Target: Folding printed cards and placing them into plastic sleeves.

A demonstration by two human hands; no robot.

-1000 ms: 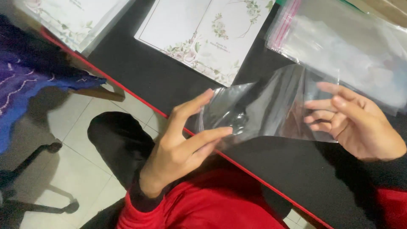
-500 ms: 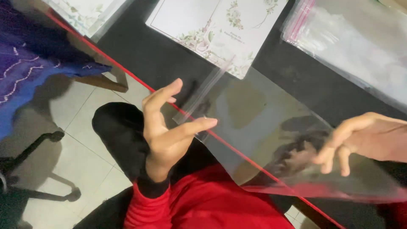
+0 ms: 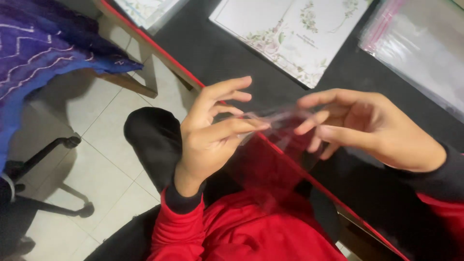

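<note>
Hands have drawn together: left hand (image 3: 212, 130) and right hand (image 3: 367, 128) fingers now pinch clear sleeve (image 3: 270, 121).

The scene is lit softly and rather dimly from overhead. Faint shadows are cast on the pale floor tiles (image 3: 111, 159). The dark worktop (image 3: 232, 53) is rendered almost featureless. Slight motion blur is seen on the fingers (image 3: 309, 126), and weak glare on the clear plastic sleeve (image 3: 270, 121).
</note>
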